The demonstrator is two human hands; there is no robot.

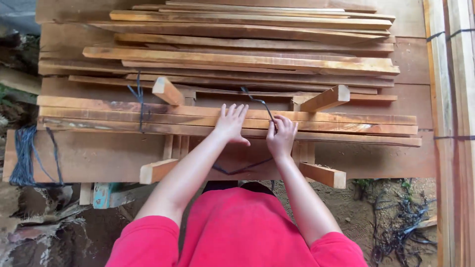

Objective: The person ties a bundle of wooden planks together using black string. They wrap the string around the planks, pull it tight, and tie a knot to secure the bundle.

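Note:
A bundle of long thin wooden slats (321,122) lies crosswise over two angled wooden support blocks (324,98). My left hand (230,123) rests flat on the slats, fingers spread. Just to its right, my right hand (281,136) is closed on a dark plastic strap (257,102), whose free end sticks up and back over the bundle. Another length of the same strap (242,168) hangs below the slats in front of me. A second dark strap (140,101) is tied around the bundle further left.
More slats are stacked behind on wide planks (237,59). Strapped bundles of planks (452,133) stand along the right edge. A hank of dark straps (24,155) hangs at the left. Loose straps (401,222) lie on the dirt floor at the lower right.

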